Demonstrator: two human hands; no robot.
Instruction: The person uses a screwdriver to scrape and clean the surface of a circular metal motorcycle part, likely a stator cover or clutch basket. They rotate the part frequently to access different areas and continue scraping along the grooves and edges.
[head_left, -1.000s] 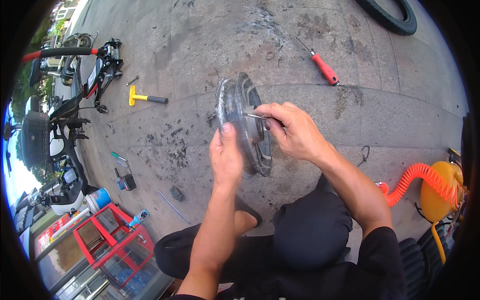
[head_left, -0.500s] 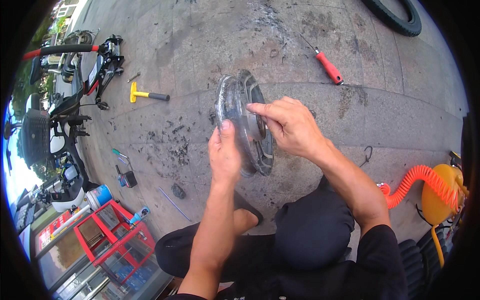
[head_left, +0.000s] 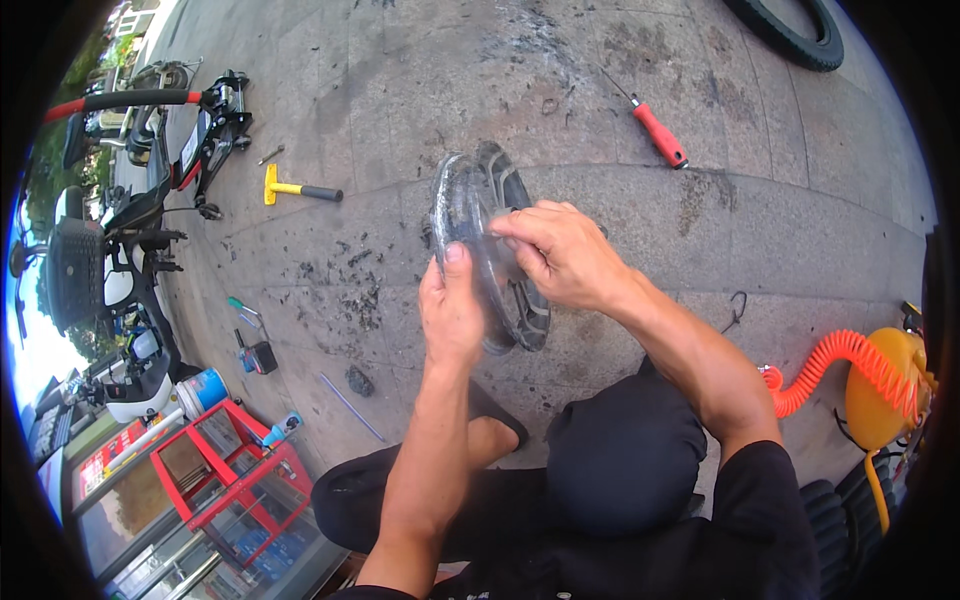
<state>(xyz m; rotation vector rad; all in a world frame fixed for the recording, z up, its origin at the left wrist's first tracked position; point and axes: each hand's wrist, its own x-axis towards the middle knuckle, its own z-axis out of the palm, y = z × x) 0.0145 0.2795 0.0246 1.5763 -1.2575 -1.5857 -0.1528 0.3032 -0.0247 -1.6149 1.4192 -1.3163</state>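
Note:
A worn grey metal wheel (head_left: 454, 200) with a thick hub is upright in front of me, its tyre off. My left hand (head_left: 450, 310) grips the near side of its rim, thumb over the edge. My right hand (head_left: 555, 255) is curled at the hub, with the index finger reaching to the rim's inner side; whatever it holds is hidden or blurred. On the ground beyond lie a red-handled screwdriver (head_left: 660, 136) and a yellow hammer (head_left: 306, 189).
Scooters (head_left: 75, 270) stand at left, a red trolley (head_left: 230, 500) at lower left. A cordless tool (head_left: 255, 355) and blue rod (head_left: 350, 405) lie nearby. A loose tyre (head_left: 800, 35) lies at top right, a yellow reel with orange coiled hose (head_left: 870, 385) at right.
My right hand has shifted slightly left along the hub. The thin metal piece in its fingers a second ago is no longer clearly visible. My left hand keeps its grip on the rim.

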